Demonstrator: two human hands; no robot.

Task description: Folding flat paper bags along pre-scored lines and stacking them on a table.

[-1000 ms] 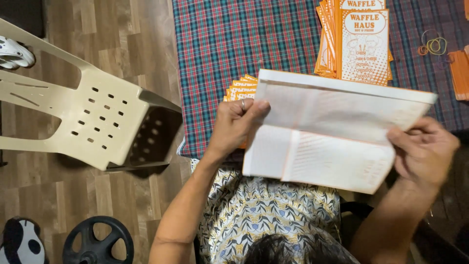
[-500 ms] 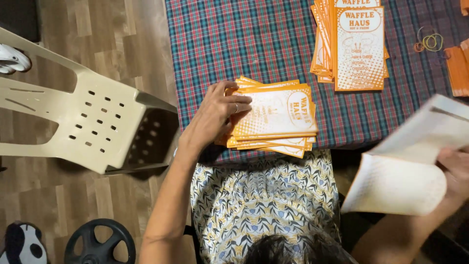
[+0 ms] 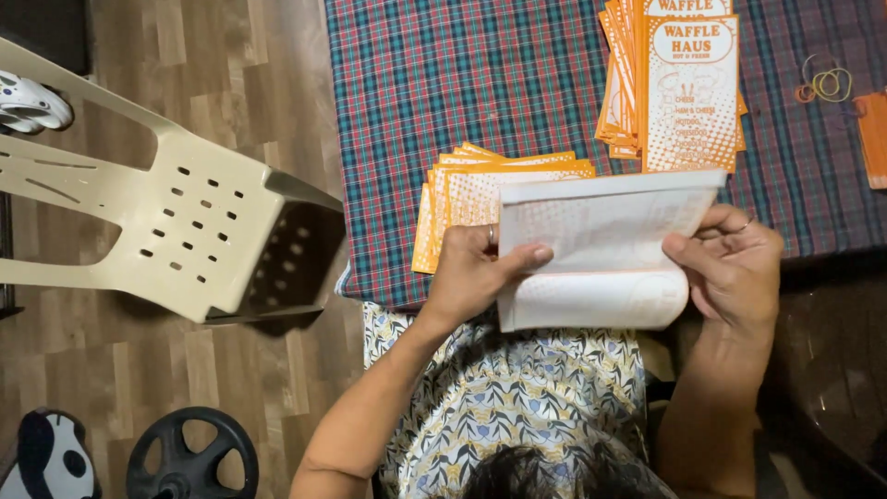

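Head view is showing both hands working one white paper sheet (image 3: 601,249) above the lap, at the near edge of the plaid cloth (image 3: 443,83). The left hand (image 3: 471,273) is pinching the sheet's left edge, thumb lying across its face and fingers tucked behind. The right hand (image 3: 735,263) is clamping the right edge the same way, thumb on top. The sheet is curling over on itself at the bottom, so it is looking thin, light and floppy, with no stiffness of its own. It is likely creasing easily and tearing if pulled hard, and the smooth surface is probably sliding between dry fingers. The side edges, where the hands are now, are seeming the best places to hold it, since gripping there is keeping the span taut.

Just beyond the sheet a fanned orange stack (image 3: 462,199) is lying on the cloth, partly hidden by it. A second orange pile (image 3: 688,88) is sitting farther back, and a beige plastic chair (image 3: 176,231) is lying tipped on the wooden floor well to the left.
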